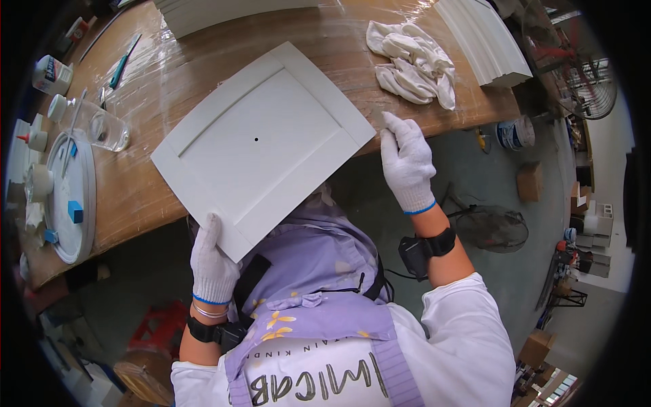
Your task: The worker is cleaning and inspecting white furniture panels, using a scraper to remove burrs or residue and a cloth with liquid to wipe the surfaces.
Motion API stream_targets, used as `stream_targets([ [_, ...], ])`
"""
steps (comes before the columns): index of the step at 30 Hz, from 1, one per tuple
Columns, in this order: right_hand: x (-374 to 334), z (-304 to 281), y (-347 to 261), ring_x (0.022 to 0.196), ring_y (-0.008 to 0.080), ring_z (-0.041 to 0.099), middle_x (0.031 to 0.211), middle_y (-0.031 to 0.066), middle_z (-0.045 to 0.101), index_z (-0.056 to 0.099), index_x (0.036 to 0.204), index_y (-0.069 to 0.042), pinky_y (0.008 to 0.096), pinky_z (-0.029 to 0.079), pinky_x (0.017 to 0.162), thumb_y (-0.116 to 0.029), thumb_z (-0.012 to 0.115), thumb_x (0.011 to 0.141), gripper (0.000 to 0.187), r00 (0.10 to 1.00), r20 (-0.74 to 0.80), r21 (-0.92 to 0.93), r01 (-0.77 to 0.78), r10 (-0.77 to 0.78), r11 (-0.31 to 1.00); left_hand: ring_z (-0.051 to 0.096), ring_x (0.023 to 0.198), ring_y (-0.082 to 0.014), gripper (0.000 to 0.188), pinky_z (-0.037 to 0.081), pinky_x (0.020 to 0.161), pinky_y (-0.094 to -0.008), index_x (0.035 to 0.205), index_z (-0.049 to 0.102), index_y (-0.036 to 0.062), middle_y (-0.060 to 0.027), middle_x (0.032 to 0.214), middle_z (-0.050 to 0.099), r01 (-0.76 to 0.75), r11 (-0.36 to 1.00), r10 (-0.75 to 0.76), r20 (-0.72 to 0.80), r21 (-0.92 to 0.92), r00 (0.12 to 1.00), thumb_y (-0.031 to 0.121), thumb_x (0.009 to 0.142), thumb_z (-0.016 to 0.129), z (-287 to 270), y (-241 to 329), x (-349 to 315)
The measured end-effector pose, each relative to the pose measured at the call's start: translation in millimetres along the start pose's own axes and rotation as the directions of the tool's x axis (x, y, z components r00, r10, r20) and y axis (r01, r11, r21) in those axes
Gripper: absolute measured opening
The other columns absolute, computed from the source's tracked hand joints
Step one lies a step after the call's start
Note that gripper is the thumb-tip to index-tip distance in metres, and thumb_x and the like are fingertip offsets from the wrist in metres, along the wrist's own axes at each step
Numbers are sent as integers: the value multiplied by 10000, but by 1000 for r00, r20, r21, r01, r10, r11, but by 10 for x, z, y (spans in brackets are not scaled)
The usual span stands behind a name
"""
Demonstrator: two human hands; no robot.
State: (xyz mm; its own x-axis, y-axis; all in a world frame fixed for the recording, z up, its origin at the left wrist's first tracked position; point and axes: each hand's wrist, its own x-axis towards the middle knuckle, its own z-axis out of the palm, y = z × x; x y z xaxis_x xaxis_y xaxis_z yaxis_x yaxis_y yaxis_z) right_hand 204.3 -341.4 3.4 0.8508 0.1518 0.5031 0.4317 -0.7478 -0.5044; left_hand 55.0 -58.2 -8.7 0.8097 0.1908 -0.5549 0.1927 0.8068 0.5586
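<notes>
A white framed cabinet door panel (261, 152) lies at a slant over the table's near edge, with a small dark hole in its recessed middle. My left hand (214, 261), in a white knit glove, grips the panel's near left corner, its thumb on top of the face. My right hand (409, 159), gloved as well, is just off the panel's right corner. Its thumb and forefinger pinch a small, thin, greyish piece (378, 117), whose kind I cannot make out. A crumpled white cloth (413, 64) rests beyond this hand on the table.
Stacks of white panels stand at the far side (230, 15) and far right (485, 41) of the brown table (135, 203). At the left are a clear bottle (108, 130), a round lid-like tray (78, 230) with a blue block (75, 211), and a teal cutter (125, 61).
</notes>
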Motion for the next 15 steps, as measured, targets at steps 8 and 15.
stream_targets([
  [8, 80, -58, 163, 753, 336, 599, 834, 139, 581, 644, 1060, -56, 412, 495, 664, -50, 618, 840, 222, 999, 0, -97, -38, 38, 995, 504, 1242, -346, 483, 446, 1033, -480, 1404, 334, -6, -182, 1358, 475, -6, 999, 6, 8, 42, 1000, 214, 993, 460, -38, 12, -7],
  [15, 10, 107, -331, 776, 335, 622, 892, 145, 611, 624, 1109, -51, 408, 508, 670, -34, 601, 844, 266, 977, 208, -116, 63, -38, 991, 497, 1254, -344, 500, 449, 1034, -478, 1413, 317, -4, -192, 1383, 451, -3, 1000, 2, 51, 11, 999, 268, 1011, 436, -31, 20, 3],
])
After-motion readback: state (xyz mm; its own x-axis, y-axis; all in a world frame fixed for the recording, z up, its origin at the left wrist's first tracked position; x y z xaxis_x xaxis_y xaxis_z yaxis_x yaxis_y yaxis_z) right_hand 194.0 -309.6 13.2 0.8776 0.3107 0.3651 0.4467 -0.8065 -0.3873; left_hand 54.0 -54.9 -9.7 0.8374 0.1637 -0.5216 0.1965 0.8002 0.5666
